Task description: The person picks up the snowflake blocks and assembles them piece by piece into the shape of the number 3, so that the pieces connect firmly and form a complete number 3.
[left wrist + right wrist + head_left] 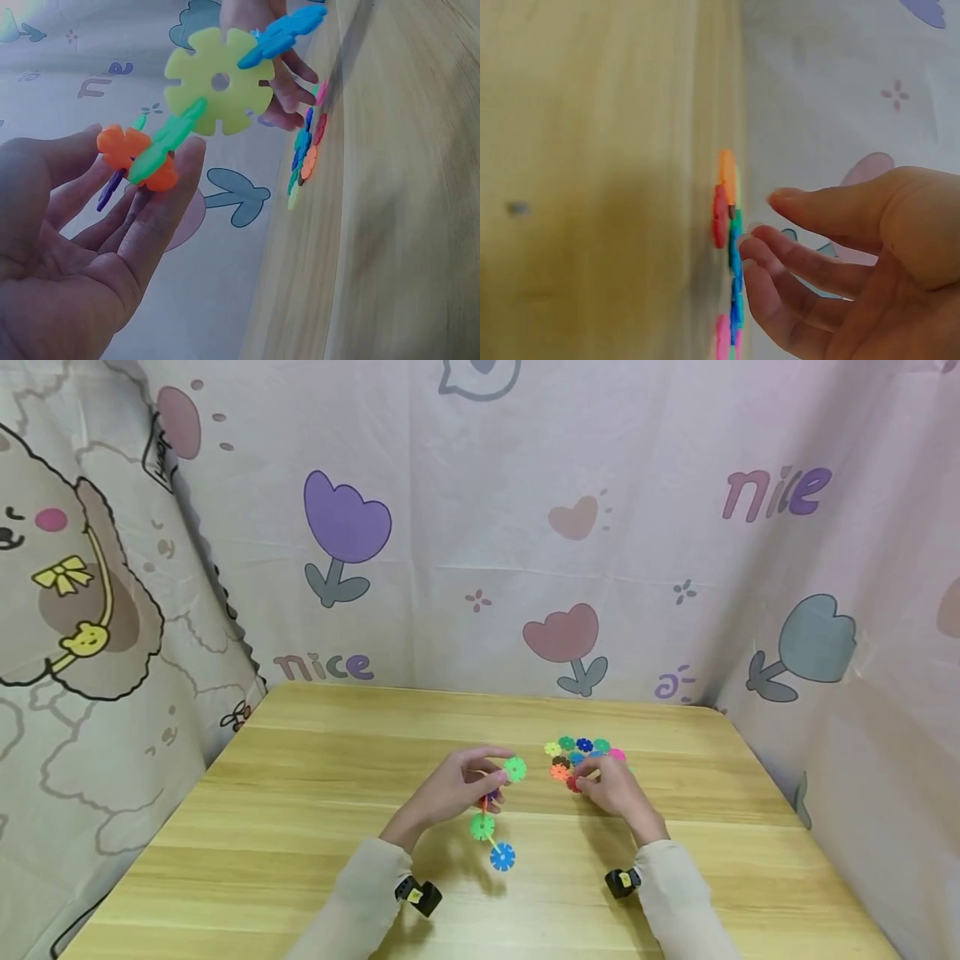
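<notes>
My left hand (453,787) pinches a chain of slotted plastic snowflake discs between thumb and fingers, raised over the table. In the left wrist view, the chain shows an orange disc (120,148) at the fingers, a purple disc (110,192), a green disc (166,144), a pale yellow disc (191,79) and a blue disc (281,37) at the far end. A light green disc (515,769) sits at the fingertips in the head view. My right hand (617,789) hovers at loose discs, its thumb and fingers apart beside a red disc (720,217).
Loose discs lie in a cluster on the wooden table (300,760), among them a yellow disc (552,749), a dark blue disc (584,745), an orange disc (559,772) and a pink disc (617,755). A printed curtain (450,527) hangs behind the table.
</notes>
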`<state>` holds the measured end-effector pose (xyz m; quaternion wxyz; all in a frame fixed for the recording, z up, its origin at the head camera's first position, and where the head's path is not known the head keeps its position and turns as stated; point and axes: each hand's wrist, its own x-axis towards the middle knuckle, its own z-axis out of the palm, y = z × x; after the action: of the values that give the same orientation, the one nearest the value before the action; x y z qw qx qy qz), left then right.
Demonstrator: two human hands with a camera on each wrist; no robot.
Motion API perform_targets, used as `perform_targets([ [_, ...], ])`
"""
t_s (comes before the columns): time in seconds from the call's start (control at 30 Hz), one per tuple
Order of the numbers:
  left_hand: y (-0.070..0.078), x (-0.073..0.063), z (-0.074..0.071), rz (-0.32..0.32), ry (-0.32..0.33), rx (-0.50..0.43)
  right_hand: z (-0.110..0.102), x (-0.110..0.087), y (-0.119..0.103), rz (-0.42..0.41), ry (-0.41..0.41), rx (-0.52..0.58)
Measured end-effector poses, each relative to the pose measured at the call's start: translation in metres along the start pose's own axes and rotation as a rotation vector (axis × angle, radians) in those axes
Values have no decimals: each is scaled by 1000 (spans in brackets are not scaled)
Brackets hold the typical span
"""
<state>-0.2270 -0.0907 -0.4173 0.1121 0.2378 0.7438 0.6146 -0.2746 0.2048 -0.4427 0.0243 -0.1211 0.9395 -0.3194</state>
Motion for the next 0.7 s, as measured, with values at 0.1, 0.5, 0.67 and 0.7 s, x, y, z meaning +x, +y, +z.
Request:
perform_targets([
  [0.1, 0, 0, 1, 3, -6, 0, 6, 0, -1, -12, -6, -64],
  [0.5, 2, 1, 2, -10, 9, 13, 19, 0, -5, -89, 35, -198],
  [0.67, 1, 1, 2, -14, 15, 5, 19, 0, -4, -65, 16, -190],
  [0.7, 2, 1, 2, -14, 16, 6, 18, 0, -4, -59, 10, -186],
])
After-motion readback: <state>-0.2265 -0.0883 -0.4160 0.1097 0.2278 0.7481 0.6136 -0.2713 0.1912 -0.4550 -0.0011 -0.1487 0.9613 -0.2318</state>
